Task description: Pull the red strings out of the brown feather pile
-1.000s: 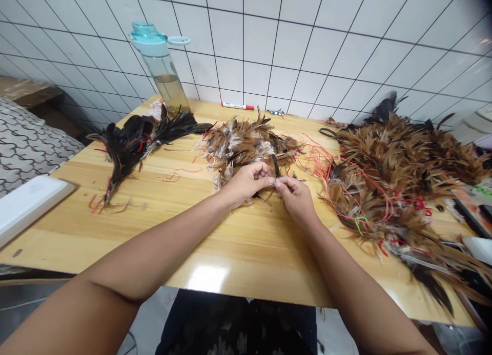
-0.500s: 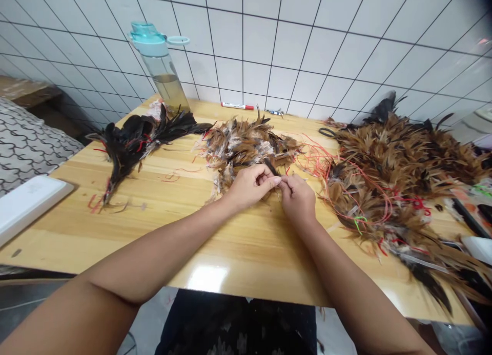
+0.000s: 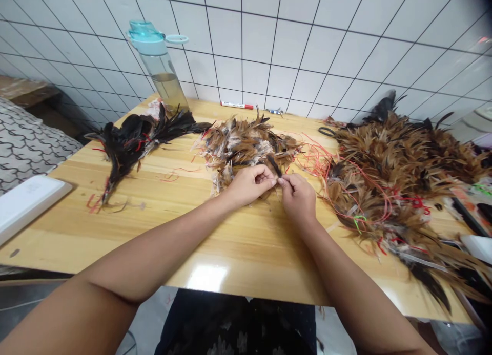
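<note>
My left hand and my right hand meet fingertip to fingertip over the wooden table, at the near edge of a pile of brown feathers. A small dark feather sticks up from between the fingertips, its base pinched there. My left thumb and forefinger form a ring, pressed together at the tips. My right thumb presses on the curled forefinger. Which hand bears most of the feather's base is hard to tell.
Black feathers lie at left by a water bottle. Large brown feather bunches and red threads spread at right. A red-capped marker lies by the tiled wall. A white box sits at far left.
The dark feather between my fingertips now stands out more fully above them. My left fingertips have shifted slightly; my right hand is nearly where it was.
</note>
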Demonstrator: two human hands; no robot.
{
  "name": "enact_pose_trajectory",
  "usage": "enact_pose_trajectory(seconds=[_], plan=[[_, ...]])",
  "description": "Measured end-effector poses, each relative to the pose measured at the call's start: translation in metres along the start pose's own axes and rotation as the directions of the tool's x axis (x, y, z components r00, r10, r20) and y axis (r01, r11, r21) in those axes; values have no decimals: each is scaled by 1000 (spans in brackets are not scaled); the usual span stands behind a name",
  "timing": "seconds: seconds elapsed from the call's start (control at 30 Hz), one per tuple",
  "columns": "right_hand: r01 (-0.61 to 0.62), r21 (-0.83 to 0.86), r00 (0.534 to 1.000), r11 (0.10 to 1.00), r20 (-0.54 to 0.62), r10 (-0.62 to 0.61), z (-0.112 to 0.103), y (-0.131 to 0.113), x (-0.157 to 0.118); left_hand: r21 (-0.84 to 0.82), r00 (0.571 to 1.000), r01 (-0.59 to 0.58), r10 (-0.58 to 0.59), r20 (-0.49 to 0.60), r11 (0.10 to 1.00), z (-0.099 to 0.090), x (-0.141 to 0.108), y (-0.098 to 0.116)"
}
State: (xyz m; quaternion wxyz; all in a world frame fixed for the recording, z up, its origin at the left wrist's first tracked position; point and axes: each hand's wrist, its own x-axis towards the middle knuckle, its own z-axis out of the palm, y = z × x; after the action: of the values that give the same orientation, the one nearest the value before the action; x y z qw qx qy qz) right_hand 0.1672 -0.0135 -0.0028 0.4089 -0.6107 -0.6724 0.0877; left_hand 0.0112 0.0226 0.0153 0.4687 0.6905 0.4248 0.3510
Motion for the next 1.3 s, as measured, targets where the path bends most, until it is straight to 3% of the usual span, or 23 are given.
enact_pose_trajectory(seconds=[0.17, 0.27, 0.43, 0.73, 1.0, 1.3], plan=[[-264, 329, 962, 907, 24, 271, 0, 8, 7, -272, 998, 39, -48, -28, 961, 1, 2, -2], [-336, 434, 934, 836, 42, 354, 0, 9, 9, -451, 997, 62, -78, -17, 890, 2, 3, -3], [-348, 484, 933, 803, 95, 347, 3, 4, 6, -566, 995, 87, -100, 8, 820, 3, 6, -6], [-400, 559, 913, 726, 176, 368, 8, 6, 5, -515, 996, 55, -81, -28, 855, 6, 5, -10], [-362, 546, 931, 755, 256, 261, 9, 1, 3, -472, 996, 34, -69, -57, 881, 5, 5, -9], [-356, 545, 933, 759, 258, 252, 8, 3, 3, -506, 996, 86, -77, 38, 858, 4, 5, -10]])
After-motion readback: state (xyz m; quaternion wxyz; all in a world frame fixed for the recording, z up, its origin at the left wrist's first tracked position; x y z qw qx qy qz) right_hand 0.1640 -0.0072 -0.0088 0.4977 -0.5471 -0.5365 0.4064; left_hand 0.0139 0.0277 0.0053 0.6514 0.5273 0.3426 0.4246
